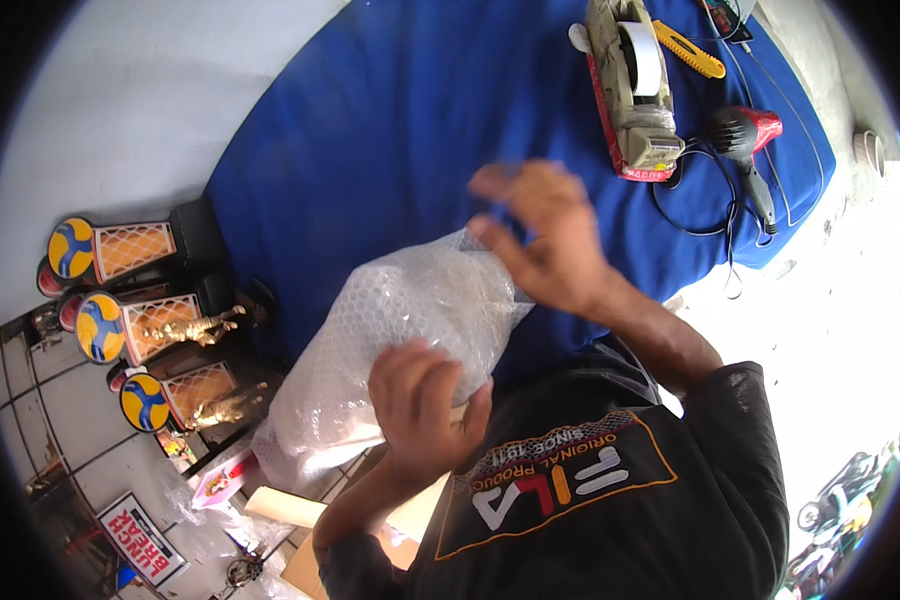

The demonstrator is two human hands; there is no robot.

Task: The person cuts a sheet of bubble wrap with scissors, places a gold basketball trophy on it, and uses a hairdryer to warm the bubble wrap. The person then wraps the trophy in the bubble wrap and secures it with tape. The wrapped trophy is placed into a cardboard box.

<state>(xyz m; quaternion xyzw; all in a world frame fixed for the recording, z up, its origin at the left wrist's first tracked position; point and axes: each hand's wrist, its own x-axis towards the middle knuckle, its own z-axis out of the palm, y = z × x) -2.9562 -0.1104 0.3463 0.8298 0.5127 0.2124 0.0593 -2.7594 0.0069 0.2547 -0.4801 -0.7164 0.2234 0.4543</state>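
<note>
Currently, bubble-wrapped bundle (365, 330) is located at center of frame, beside blue cloth (370, 150). Wrapping step judged in hand; next move seems to call for wrap to be held snug and loose edges pressed flat, before tape is drawn from tape dispenser (632, 125), upper right. Left hand (420, 415): fingers spread, curved over wrap; contact cannot be confirmed. Right hand (550, 240): raised at bundle's upper end, fingers parted, motion-blurred; no grip seen. Contents obscured by wrap layers; bundle's near side partly covered by left hand.

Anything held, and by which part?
Right hand: open, holding nothing. Whether the left hand grips the bubble-wrapped bundle by its near side can't be told.
</note>
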